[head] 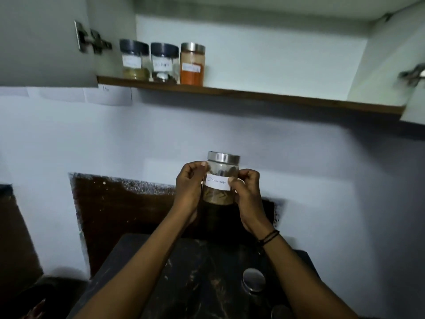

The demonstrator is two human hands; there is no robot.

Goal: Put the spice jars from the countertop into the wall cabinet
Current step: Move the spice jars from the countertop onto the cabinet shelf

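A clear glass jar [221, 171] with a silver lid and a white "Cinnamon" label hangs in the air above the dark countertop [184, 272]. My left hand [189, 187] grips its left side and my right hand [247, 192] grips its right side, thumb on the label. Up in the open wall cabinet, three jars stand at the left end of the wooden shelf [276, 97]: two black-lidded ones [134, 59] [164, 63] and a silver-lidded jar of orange powder [192, 64]. Another silver-lidded jar [253, 279] stands on the countertop by my right forearm.
The cabinet's doors stand open at left [43, 42] and right [414, 104], hinges showing. The shelf to the right of the three jars is bare. A further round lid [281, 313] shows dimly at the countertop's lower right. A white wall lies behind.
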